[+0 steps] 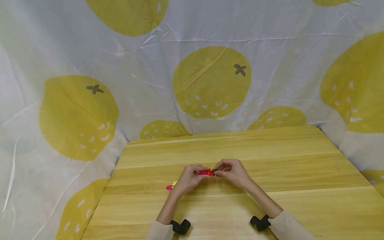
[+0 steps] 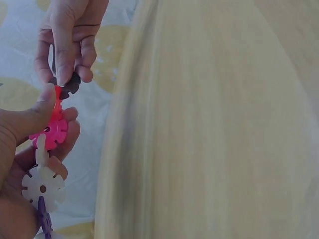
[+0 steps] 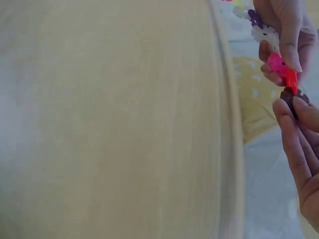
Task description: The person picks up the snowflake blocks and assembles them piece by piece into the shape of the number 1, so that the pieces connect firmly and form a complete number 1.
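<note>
My left hand grips a chain of notched interlocking plastic discs between thumb and fingers. In the left wrist view the chain runs through a red disc, a pink disc, white discs and a purple disc. A dark brown disc stands at the red end, pinched by the thumb and fingers of my right hand. The brown disc meets the red disc's edge. Behind the left hand, pink and yellow discs show at the chain's other end.
Both hands are over a wood-grain table with rounded far corners. A pale cloth printed with yellow fruit hangs behind and beside it. Black devices sit at both wrists by the light sleeves.
</note>
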